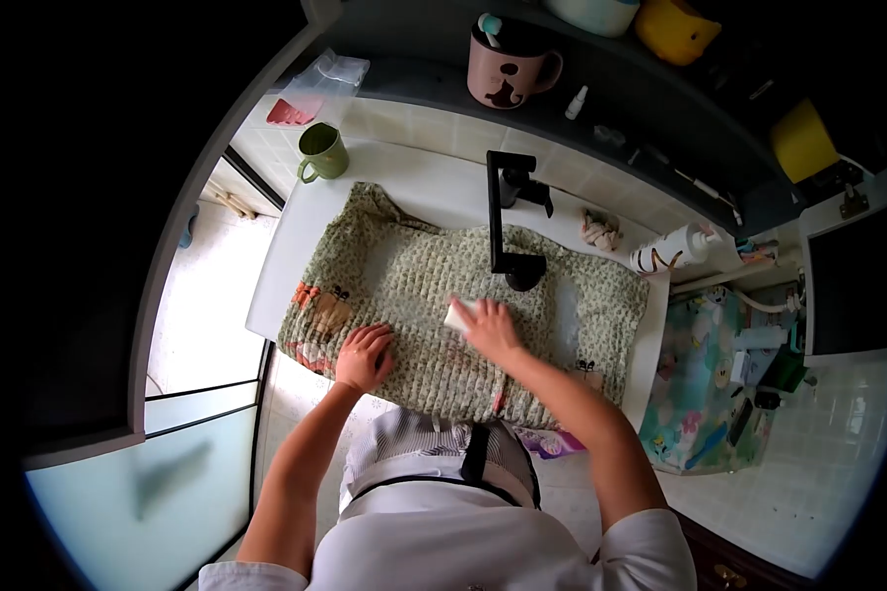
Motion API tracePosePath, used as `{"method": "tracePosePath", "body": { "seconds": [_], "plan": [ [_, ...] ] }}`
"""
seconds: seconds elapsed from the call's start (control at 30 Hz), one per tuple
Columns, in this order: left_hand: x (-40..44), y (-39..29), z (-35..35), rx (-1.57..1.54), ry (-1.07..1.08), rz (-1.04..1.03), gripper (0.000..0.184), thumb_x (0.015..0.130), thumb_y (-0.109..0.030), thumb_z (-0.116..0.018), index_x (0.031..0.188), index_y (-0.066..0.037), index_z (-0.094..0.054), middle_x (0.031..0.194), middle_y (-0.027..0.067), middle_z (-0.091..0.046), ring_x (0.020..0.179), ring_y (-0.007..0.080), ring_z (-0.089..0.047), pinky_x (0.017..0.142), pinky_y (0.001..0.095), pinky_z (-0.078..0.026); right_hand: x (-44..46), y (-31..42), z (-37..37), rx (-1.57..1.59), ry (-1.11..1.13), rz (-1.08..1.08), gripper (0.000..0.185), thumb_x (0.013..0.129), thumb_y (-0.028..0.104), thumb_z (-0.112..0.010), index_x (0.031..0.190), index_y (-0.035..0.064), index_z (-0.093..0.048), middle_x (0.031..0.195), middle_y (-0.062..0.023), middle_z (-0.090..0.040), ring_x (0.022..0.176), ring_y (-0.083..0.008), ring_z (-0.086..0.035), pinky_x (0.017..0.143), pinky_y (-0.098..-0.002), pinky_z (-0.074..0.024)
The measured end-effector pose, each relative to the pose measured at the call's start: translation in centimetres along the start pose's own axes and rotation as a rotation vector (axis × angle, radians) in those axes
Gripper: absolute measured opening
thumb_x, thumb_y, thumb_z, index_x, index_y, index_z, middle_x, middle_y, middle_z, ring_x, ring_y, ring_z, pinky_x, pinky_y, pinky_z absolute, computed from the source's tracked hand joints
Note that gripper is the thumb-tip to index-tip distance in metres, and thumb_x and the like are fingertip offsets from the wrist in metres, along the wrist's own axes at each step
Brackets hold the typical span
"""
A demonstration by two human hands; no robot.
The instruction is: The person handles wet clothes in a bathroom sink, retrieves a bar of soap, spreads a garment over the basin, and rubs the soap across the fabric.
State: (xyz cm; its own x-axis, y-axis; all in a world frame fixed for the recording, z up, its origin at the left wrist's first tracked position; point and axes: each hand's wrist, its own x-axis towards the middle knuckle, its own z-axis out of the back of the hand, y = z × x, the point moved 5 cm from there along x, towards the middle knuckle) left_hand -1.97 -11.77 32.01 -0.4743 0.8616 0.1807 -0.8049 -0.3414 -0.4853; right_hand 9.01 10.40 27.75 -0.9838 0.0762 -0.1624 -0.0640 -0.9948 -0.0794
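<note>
A green quilted cloth (419,286) with a small leaf print and orange patches lies spread over the white sink (414,167), wet-looking in its middle. My left hand (365,357) rests flat on the cloth near its front left edge, fingers stretched out and holding nothing. In my right hand (490,330) is a white bar of soap (457,315), pressed against the middle of the cloth. Above the cloth stands a black faucet (498,212), its spout reaching over the fabric just beyond my right hand.
A green mug (322,153) stands at the sink's back left corner. To the right are a white pump bottle (672,250) and a crumpled cloth-like bundle (599,229). A dark shelf (414,94) above holds a pink mug (508,74). Several items sit on a patterned surface (685,379) at right.
</note>
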Motion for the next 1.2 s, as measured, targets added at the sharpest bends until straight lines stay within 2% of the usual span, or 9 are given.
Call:
{"method": "tracePosePath", "body": {
  "seconds": [0.23,0.27,0.33,0.47,0.6,0.73,0.87,1.13,1.2],
  "plan": [
    [1.1,-0.6,-0.4,0.095,0.155,0.102,0.037,0.092,-0.035,-0.05,0.12,-0.015,-0.06,0.131,0.0052,-0.053,0.127,0.0246,-0.042,0.109,0.0427,-0.026,0.6,-7.3,0.9,0.459,-0.49,-0.738,0.055,0.09,0.042,-0.055,0.135,0.0124,-0.043,0.12,-0.0254,-0.05,0.103,-0.0389,-0.053,0.082,-0.0502,-0.0458],
    [1.0,-0.5,-0.6,0.111,0.151,0.096,0.038,0.092,-0.037,-0.049,0.121,-0.015,-0.06,0.131,0.0048,-0.053,0.128,0.0245,-0.041,0.109,0.043,-0.025,0.8,-5.2,-2.3,0.158,-0.39,-0.677,0.065,0.09,0.043,-0.056,0.144,0.0158,-0.033,0.116,-0.0243,-0.05,0.104,-0.038,-0.052,0.083,-0.049,-0.0461],
    [0.8,-0.3,-0.8,0.13,0.154,0.101,0.039,0.093,-0.039,-0.048,0.122,-0.016,-0.06,0.132,0.004,-0.052,0.13,0.0246,-0.039,0.11,0.0435,-0.024,-0.4,-0.2,0.3,0.286,-0.008,-0.485,0.081,0.086,0.037,-0.062,0.151,0.0209,-0.015,0.124,-0.0249,-0.045,0.106,-0.0371,-0.049,0.086,-0.0488,-0.0446],
    [0.6,0.4,-1.7,0.131,0.224,0.13,0.04,0.093,-0.039,-0.048,0.126,-0.018,-0.057,0.137,0.005,-0.048,0.133,0.0272,-0.035,0.111,0.0467,-0.021,-0.6,-0.7,0.3,0.135,0.148,-0.13,0.08,0.09,0.039,-0.055,0.152,0.0271,-0.004,0.123,-0.0257,-0.046,0.107,-0.0378,-0.048,0.092,-0.0454,-0.0436],
    [0.8,-0.6,-3.0,0.235,0.311,0.141,0.045,0.093,-0.045,-0.047,0.128,-0.017,-0.055,0.141,0.0091,-0.043,0.135,0.0321,-0.031,0.111,0.0555,-0.016,-1.2,-7.8,-0.3,0.091,-0.386,-0.58,0.075,0.093,0.042,-0.052,0.151,0.0168,-0.012,0.117,-0.0236,-0.048,0.099,-0.0376,-0.052,0.089,-0.0448,-0.0431],
    [2.8,-5.1,-6.4,0.094,0.387,-0.012,0.054,0.092,-0.048,-0.047,0.139,-0.02,-0.043,0.149,0.0093,-0.032,0.141,0.0322,-0.022,0.112,0.0586,-0.011,-5.5,-5.6,-0.6,0.289,-0.024,-0.642,0.078,0.092,0.039,-0.054,0.15,0.0116,-0.011,0.114,-0.0245,-0.046,0.096,-0.038,-0.052,0.081,-0.0457,-0.0445],
    [5.2,-10.0,-8.9,-0.019,0.457,-0.12,0.057,0.092,-0.048,-0.047,0.143,-0.022,-0.037,0.153,0.0059,-0.026,0.143,0.0267,-0.017,0.113,0.0563,-0.01,-11.5,-2.1,-0.5,0.37,0.163,-0.332,0.081,0.091,0.038,-0.056,0.151,0.0192,-0.006,0.119,-0.0265,-0.043,0.102,-0.0432,-0.05,0.083,-0.0476,-0.0451],
    [4.2,-10.3,-10.7,0.036,0.512,-0.314,0.054,0.095,-0.046,-0.041,0.143,-0.022,-0.038,0.156,0.0088,-0.013,0.144,0.0293,-0.013,0.114,0.0519,-0.013,-17.7,-6.8,-0.2,0.342,0.22,-0.884,0.075,0.09,0.041,-0.057,0.15,0.0216,-0.017,0.115,-0.0204,-0.05,0.096,-0.0295,-0.053,0.079,-0.0494,-0.046],
    [4.0,-10.3,-9.6,0.01,0.506,-0.339,0.051,0.095,-0.044,-0.043,0.14,-0.02,-0.042,0.154,0.01,-0.021,0.142,0.0296,-0.019,0.114,0.0492,-0.016,-19.3,-6.7,-0.8,0.062,-0.066,-0.812,0.073,0.09,0.04,-0.056,0.149,0.02,-0.019,0.115,-0.0218,-0.049,0.094,-0.0309,-0.053,0.078,-0.0511,-0.0452]
  ]
}}
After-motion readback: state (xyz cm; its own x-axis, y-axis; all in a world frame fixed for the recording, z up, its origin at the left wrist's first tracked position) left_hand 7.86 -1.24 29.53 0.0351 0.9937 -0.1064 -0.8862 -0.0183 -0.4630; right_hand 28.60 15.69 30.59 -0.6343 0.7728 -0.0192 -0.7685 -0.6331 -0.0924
